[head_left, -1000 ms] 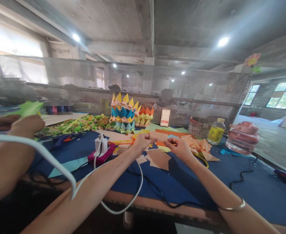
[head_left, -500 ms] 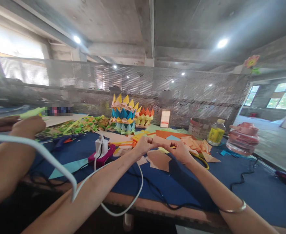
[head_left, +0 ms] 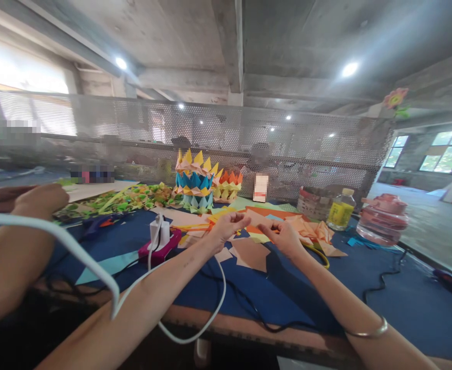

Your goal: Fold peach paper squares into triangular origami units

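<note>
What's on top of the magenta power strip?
A white charger block stands on the magenta power strip, a black cord hanging down its front. The strip's surface directly beneath the block is covered; any socket there can't be seen.

Peach paper (head_left: 258,216), partly hidden — apparently pinched between left grip (head_left: 227,230) and right grip (head_left: 286,238).

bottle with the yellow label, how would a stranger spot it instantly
Scan the blue table past the right hand. Between the woven-looking basket and the pink-lidded jug stands the bottle, the only one of the three with a yellow label and pale cap.
</note>
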A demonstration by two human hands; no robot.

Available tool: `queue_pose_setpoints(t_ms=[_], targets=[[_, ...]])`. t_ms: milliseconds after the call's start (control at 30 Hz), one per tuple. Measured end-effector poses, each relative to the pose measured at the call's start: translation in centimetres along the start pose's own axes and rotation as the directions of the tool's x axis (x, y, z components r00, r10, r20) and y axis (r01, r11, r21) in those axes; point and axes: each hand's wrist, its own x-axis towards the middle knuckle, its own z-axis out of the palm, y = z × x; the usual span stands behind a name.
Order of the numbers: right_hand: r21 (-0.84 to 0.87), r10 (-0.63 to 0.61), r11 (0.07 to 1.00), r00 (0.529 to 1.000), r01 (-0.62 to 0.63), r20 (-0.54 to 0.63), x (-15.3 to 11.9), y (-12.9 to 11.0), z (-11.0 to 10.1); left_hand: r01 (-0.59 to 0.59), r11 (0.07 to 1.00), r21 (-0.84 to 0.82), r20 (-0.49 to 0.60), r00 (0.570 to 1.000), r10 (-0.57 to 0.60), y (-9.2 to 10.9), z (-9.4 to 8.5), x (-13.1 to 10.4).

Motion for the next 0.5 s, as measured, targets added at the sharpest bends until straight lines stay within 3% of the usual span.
queue_pose_setpoints(t_ms=[67, 167, 267, 367, 500], targets=[[0.011, -0.027, 1.000, 0.999, 0.026, 0.047, -0.16, -0.29, 0.18, 0.010, 1.000, 0.013, 0.084, 0.996, -0.011, -0.31, 0.11, -0.04], [0.008, -0.054, 0.999, 0.997, 0.053, 0.062, -0.26, -0.45, 0.28, 0.043, 0.999, 0.008, 0.039, 0.998, -0.044, -0.58, -0.01, 0.17], [0.030, -0.105, 0.994, 0.992, 0.107, -0.068, -0.19, -0.30, 0.04, 0.130, 0.983, -0.132, 0.021, 0.992, -0.128, -0.34, -0.25, 0.37], [-0.062, -0.232, 0.972, 0.960, 0.225, -0.160, -0.17, -0.12, -0.32, 0.219, 0.943, -0.249, 0.044, 0.976, -0.215, 0.04, -0.32, 0.33], [-0.217, -0.381, 0.908, 0.922, 0.359, -0.067, -0.36, -0.17, -0.36, 0.269, 0.919, -0.288, 0.107, 0.963, -0.248, 0.29, -0.22, 0.07]])
